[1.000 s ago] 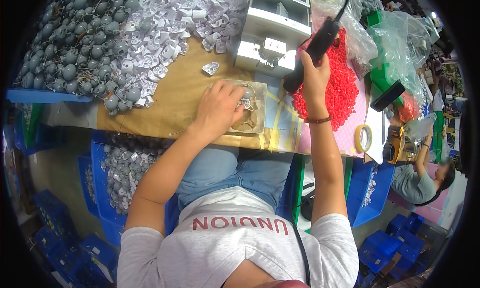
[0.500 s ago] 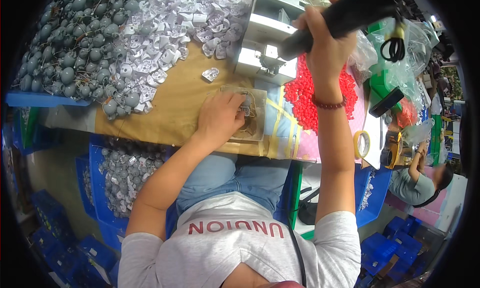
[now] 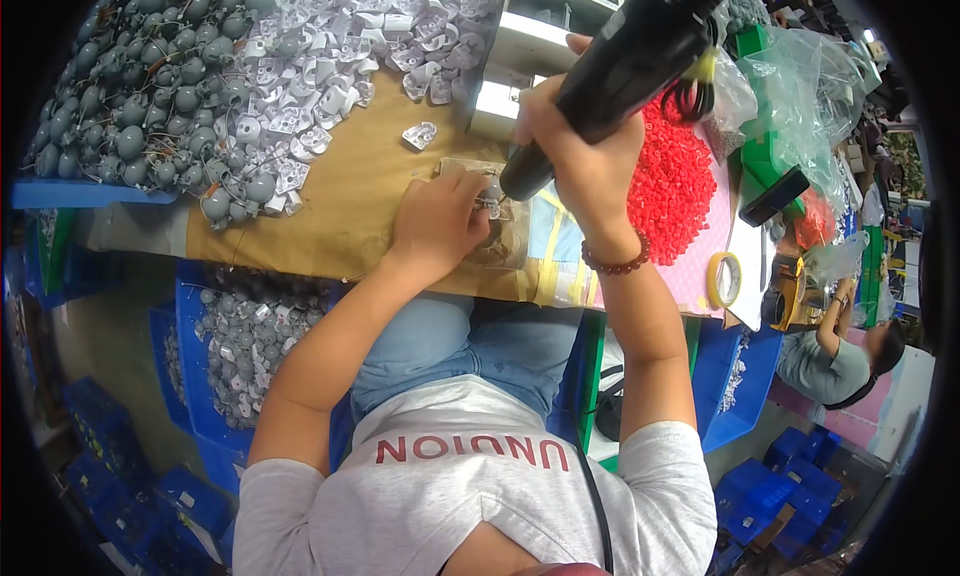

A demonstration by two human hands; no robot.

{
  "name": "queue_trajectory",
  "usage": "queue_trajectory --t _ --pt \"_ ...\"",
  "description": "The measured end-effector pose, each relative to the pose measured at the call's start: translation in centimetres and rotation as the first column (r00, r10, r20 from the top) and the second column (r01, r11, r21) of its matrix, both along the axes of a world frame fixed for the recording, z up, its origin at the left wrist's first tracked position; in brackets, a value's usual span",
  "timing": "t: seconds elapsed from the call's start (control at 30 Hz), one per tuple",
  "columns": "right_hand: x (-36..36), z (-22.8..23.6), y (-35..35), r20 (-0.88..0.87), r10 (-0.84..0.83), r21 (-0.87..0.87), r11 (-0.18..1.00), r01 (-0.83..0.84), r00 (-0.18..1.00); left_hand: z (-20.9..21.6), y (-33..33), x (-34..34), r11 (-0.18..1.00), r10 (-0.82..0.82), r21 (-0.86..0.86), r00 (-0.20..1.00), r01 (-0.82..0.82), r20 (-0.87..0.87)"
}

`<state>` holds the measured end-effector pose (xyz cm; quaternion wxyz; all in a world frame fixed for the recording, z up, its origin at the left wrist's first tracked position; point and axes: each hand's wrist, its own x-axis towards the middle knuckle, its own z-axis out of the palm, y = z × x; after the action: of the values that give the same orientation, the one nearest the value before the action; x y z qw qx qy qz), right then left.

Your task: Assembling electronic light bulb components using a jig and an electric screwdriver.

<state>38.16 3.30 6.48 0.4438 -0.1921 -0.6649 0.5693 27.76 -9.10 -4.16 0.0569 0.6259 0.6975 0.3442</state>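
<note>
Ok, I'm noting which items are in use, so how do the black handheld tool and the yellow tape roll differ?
The black handheld tool is long and tilted, while the tape roll is a yellow ring. The tool is held in the right grip; the tape roll lies with no hand on it. Both are right of the left grip.

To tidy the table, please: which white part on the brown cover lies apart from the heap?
The white part just beyond the left hand: it lies alone, while the others are together in the heap.

yellow tape roll (image 3: 713,281) on pink sheeting (image 3: 682,288); blue crates (image 3: 745,488) below.
</note>
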Motion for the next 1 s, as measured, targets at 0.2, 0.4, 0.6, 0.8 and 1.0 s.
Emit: queue_trajectory --t 0.2,0.4,0.6,0.8,1.0 --pt "0.0 -1.2 -1.3 -0.048 0.018 0.031 0.999 -0.017 0.999 -0.1 -0.1 -0.2 0.999 -0.021 0.033 1.000 0.021 0.008" --pt "0.2 -2.6 -1.6 -0.026 0.019 0.127 0.992 -0.016 0.999 -0.6 0.2 -0.2 0.993 -0.042 0.112 0.999 0.040 0.017" --pt "0.8 -3.4 -2.9 0.039 0.041 0.075 0.996 -0.044 0.998 -0.5 0.3 -0.9 0.992 -0.105 0.070 0.992 0.100 0.072" --pt "1.2 -3.2 -3.4 0.076 0.059 0.234 0.969 -0.075 0.995 0.2 0.0 -0.9 0.993 -0.119 0.023 0.987 0.117 0.112" --pt "1.5 -2.3 -3.5 0.081 0.113 0.120 0.985 -0.123 0.990 0.3 0.1 -0.6 0.997 -0.076 -0.004 0.991 0.077 0.113"
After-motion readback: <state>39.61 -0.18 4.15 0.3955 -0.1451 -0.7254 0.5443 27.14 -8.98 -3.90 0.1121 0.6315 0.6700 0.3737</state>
